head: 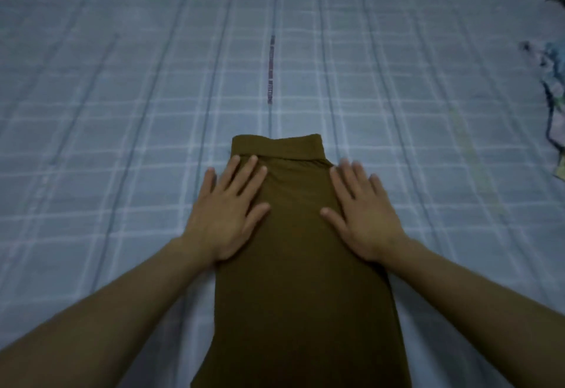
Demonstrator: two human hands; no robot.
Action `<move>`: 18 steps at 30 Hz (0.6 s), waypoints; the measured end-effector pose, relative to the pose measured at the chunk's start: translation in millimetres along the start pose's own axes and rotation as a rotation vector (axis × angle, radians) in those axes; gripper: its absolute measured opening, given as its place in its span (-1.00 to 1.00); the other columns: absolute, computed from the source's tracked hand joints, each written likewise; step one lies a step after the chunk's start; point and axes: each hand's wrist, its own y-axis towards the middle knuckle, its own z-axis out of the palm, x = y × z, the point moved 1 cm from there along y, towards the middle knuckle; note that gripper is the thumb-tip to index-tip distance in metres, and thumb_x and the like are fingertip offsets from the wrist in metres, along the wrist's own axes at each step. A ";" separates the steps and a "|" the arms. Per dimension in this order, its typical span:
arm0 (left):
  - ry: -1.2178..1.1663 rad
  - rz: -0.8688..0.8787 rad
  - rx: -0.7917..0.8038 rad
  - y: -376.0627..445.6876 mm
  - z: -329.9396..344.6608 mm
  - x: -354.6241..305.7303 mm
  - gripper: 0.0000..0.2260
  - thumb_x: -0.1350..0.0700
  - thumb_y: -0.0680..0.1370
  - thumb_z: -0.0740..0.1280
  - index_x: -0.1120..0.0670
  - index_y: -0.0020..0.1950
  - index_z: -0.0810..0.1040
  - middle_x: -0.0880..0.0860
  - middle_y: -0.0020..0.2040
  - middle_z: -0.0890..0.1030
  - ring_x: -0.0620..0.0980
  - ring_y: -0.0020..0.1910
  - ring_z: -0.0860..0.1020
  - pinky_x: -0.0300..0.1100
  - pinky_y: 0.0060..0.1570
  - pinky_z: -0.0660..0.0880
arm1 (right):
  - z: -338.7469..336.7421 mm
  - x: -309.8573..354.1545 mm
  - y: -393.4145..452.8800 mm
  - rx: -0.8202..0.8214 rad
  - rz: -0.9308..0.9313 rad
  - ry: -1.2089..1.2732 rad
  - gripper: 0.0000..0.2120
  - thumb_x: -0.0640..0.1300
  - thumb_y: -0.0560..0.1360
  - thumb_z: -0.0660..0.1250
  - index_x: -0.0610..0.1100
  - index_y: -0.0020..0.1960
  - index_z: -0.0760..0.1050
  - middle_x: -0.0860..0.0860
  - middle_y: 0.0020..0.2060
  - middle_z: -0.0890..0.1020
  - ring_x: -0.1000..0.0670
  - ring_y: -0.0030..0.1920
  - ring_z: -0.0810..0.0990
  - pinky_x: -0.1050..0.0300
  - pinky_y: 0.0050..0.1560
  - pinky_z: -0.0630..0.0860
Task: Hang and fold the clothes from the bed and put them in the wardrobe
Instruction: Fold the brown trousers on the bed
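- A brown garment (301, 250) lies flat on the bed (122, 112), folded into a long narrow strip that runs from the 6 o'clock edge of the view up toward the centre.
- Its far end, at about 12 o'clock from the hands, shows a folded band like a waistband or collar; which one it is I cannot tell in this dim, soft picture.
- The left hand (227, 213) lies palm down on the garment's left edge, at about 9 o'clock from the strip's middle.
- Its fingers are straight and spread, pressing flat; the little finger reaches past the cloth onto the sheet, and the thumb points inward over the fabric.
- The right hand (363, 213) lies palm down on the garment's right edge, at about 3 o'clock from the strip's middle.
- Its fingers are also straight and spread, gripping nothing; the outer fingers overhang the sheet, and the thumb points inward toward the other thumb.
- The two thumbs are apart, with bare brown cloth between them.
- Both bare forearms come in from the lower corners, at about 7 and 5 o'clock.
- The bed sheet is pale blue with a white check and darker lengthwise stripes.
- A crumpled patterned cloth (553, 88) lies at the 3 o'clock edge of the view, well apart from the brown garment.
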 end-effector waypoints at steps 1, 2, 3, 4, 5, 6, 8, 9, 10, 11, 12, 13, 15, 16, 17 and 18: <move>-0.005 0.012 -0.062 6.8 -10.1 7.8 -0.41 -0.26 0.63 -0.14 -0.04 0.61 0.09 -0.03 0.62 0.07 0.03 0.60 0.00 0.15 0.53 0.05 | -7.8 -7.9 8.5 -0.064 0.041 0.042 -0.31 0.27 0.59 -0.12 -0.07 0.60 -0.09 -0.14 0.58 -0.06 -0.15 0.58 -0.10 -0.17 0.54 0.02; -0.015 0.036 -0.138 13.7 -19.9 13.8 -0.44 -0.22 0.64 -0.08 0.02 0.56 0.24 0.01 0.58 0.22 0.08 0.55 0.16 0.15 0.47 0.20 | -16.1 -13.4 17.5 -0.130 0.084 0.106 -0.35 0.21 0.61 -0.05 -0.11 0.59 0.01 -0.17 0.57 0.06 -0.17 0.56 0.03 -0.15 0.52 0.11; -0.037 0.058 -0.210 21.0 -28.4 18.0 -0.48 -0.18 0.64 -0.02 0.06 0.49 0.37 0.04 0.51 0.35 0.11 0.47 0.31 0.13 0.37 0.32 | -23.6 -15.7 27.7 -0.172 0.114 0.182 -0.39 0.17 0.62 0.00 -0.13 0.57 0.09 -0.17 0.54 0.17 -0.17 0.53 0.14 -0.13 0.49 0.18; -0.088 0.061 -0.276 28.5 -35.2 19.2 -0.53 -0.14 0.65 0.02 0.09 0.39 0.46 0.06 0.43 0.43 0.12 0.36 0.40 0.12 0.27 0.41 | -29.2 -14.9 38.3 -0.186 0.122 0.260 -0.41 0.15 0.63 0.04 -0.14 0.55 0.13 -0.16 0.51 0.25 -0.16 0.50 0.22 -0.10 0.46 0.24; -0.158 0.026 -0.326 36.1 -40.4 17.6 -0.59 -0.11 0.65 0.04 0.10 0.28 0.52 0.07 0.33 0.48 0.11 0.25 0.46 0.09 0.17 0.45 | -33.0 -10.4 48.6 -0.180 0.122 0.336 -0.41 0.15 0.63 0.07 -0.15 0.54 0.14 -0.14 0.47 0.32 -0.15 0.46 0.29 -0.08 0.43 0.28; -0.231 -0.046 -0.368 43.4 -43.2 15.1 -0.64 -0.08 0.66 0.06 0.10 0.20 0.53 0.07 0.24 0.50 0.09 0.16 0.47 0.05 0.11 0.46 | -35.5 -3.5 58.6 -0.160 0.132 0.413 -0.40 0.16 0.62 0.09 -0.16 0.54 0.15 -0.13 0.43 0.38 -0.14 0.42 0.35 -0.07 0.40 0.32; -0.360 -0.263 -0.380 59.7 -43.3 13.0 -0.71 -0.03 0.66 0.10 0.10 0.20 0.49 0.09 0.18 0.50 0.11 0.12 0.48 0.00 0.06 0.45 | -39.0 10.7 77.1 -0.118 0.207 0.548 -0.35 0.21 0.60 0.13 -0.18 0.52 0.18 -0.12 0.36 0.46 -0.14 0.34 0.43 -0.03 0.30 0.40; -0.433 -0.402 -0.305 68.1 -42.5 15.3 -0.72 -0.01 0.65 0.14 0.11 0.25 0.46 0.12 0.20 0.50 0.14 0.14 0.48 -0.03 0.06 0.43 | -40.2 15.4 86.1 -0.106 0.261 0.595 -0.33 0.23 0.58 0.17 -0.20 0.50 0.22 -0.12 0.30 0.50 -0.13 0.28 0.48 0.01 0.21 0.44; -0.504 -0.532 -0.191 75.2 -41.4 18.8 -0.71 0.01 0.63 0.19 0.13 0.27 0.44 0.14 0.21 0.51 0.15 0.14 0.49 -0.05 0.03 0.41 | -41.6 18.5 93.8 -0.089 0.322 0.641 -0.32 0.25 0.54 0.24 -0.21 0.45 0.28 -0.10 0.22 0.54 -0.11 0.19 0.52 0.05 0.10 0.48; -0.551 -0.614 -0.085 80.2 -40.5 22.9 -0.72 0.02 0.60 0.26 0.15 0.23 0.46 0.14 0.17 0.53 0.14 0.10 0.51 -0.06 -0.01 0.43 | -42.6 20.4 100.5 -0.061 0.385 0.694 -0.35 0.25 0.50 0.31 -0.22 0.36 0.37 -0.08 0.12 0.57 -0.08 0.09 0.56 0.07 -0.02 0.51; -0.598 -0.652 -0.014 83.3 -40.3 27.0 -0.74 0.02 0.56 0.32 0.17 0.15 0.49 0.15 0.10 0.57 0.14 0.04 0.54 -0.03 -0.03 0.47 | -43.3 20.4 105.9 -0.026 0.443 0.743 -0.41 0.22 0.46 0.38 -0.22 0.25 0.44 -0.08 0.04 0.59 -0.07 -0.01 0.59 0.07 -0.10 0.54; -0.664 -0.672 0.025 85.5 -40.4 30.2 -0.74 0.03 0.53 0.38 0.19 0.09 0.53 0.15 0.03 0.60 0.13 -0.01 0.57 0.00 -0.03 0.52 | -44.4 19.5 110.0 0.007 0.487 0.774 -0.47 0.18 0.42 0.45 -0.22 0.14 0.49 -0.09 -0.03 0.62 -0.08 -0.06 0.62 0.03 -0.13 0.59; -0.823 -0.702 0.079 85.6 -40.4 32.0 -0.71 0.06 0.46 0.50 0.22 0.03 0.58 0.16 -0.04 0.65 0.11 -0.06 0.63 0.02 0.00 0.61 | -45.5 16.8 114.1 0.057 0.534 0.823 -0.58 0.07 0.38 0.53 -0.22 0.03 0.54 -0.12 -0.10 0.65 -0.10 -0.11 0.65 -0.05 -0.05 0.63; -0.887 -0.711 0.097 84.1 -40.0 31.3 -0.72 0.07 0.43 0.53 0.20 0.02 0.59 0.15 -0.06 0.65 0.09 -0.08 0.64 0.01 -0.02 0.63 | -45.8 15.8 113.9 0.072 0.551 0.869 -0.62 0.02 0.37 0.55 -0.21 0.00 0.55 -0.12 -0.11 0.66 -0.10 -0.12 0.66 -0.06 -0.03 0.63; -0.943 -0.724 0.109 81.8 -38.6 29.5 -0.73 0.09 0.42 0.54 0.18 0.02 0.60 0.13 -0.06 0.66 0.07 -0.09 0.65 -0.03 -0.08 0.63 | -46.3 15.4 112.6 0.083 0.562 0.924 -0.66 -0.02 0.37 0.56 -0.20 -0.01 0.56 -0.10 -0.12 0.66 -0.08 -0.12 0.66 -0.04 -0.02 0.63; -1.002 -0.737 0.114 79.3 -37.5 27.6 -0.75 0.11 0.43 0.55 0.15 0.03 0.60 0.10 -0.06 0.66 0.04 -0.10 0.65 -0.10 -0.15 0.61 | -45.8 15.3 110.7 0.087 0.565 0.973 -0.70 -0.06 0.37 0.56 -0.17 -0.01 0.57 -0.08 -0.12 0.67 -0.06 -0.12 0.67 -0.02 -0.02 0.63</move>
